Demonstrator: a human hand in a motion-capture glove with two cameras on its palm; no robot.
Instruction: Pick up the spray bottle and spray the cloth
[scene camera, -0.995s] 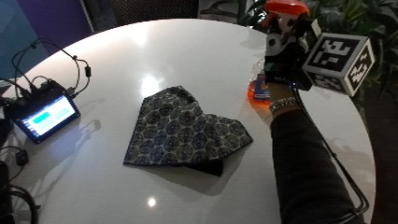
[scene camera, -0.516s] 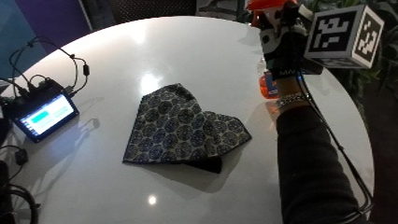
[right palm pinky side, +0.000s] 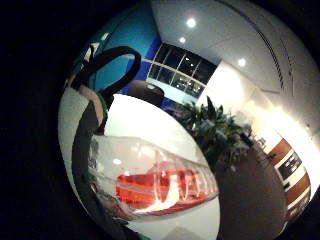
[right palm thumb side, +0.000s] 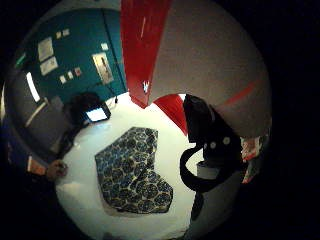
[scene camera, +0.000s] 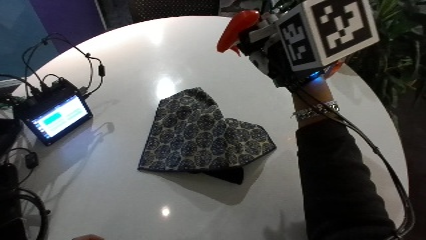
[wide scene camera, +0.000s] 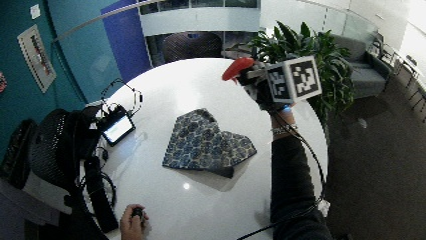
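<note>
Spray bottles: one clear plastic spray bottle with a red trigger head (scene camera: 237, 27), held up at about 1 o'clock over the table.
Cloths: one folded blue-and-cream patterned cloth (scene camera: 203, 137), at the table's middle.
Tables: one round white table (scene camera: 133, 65).
Screens: one small black-framed monitor with a lit screen (scene camera: 55, 113), at 9 o'clock.
Gloved hands: one black-gloved right hand (scene camera: 279, 55), around the bottle.
Plants: one green leafy potted plant (wide scene camera: 303, 47), beyond the table at 2 o'clock.

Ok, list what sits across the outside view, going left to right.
Small screen with cables → patterned cloth → spray bottle, held up above the table by the gloved right hand.
</note>
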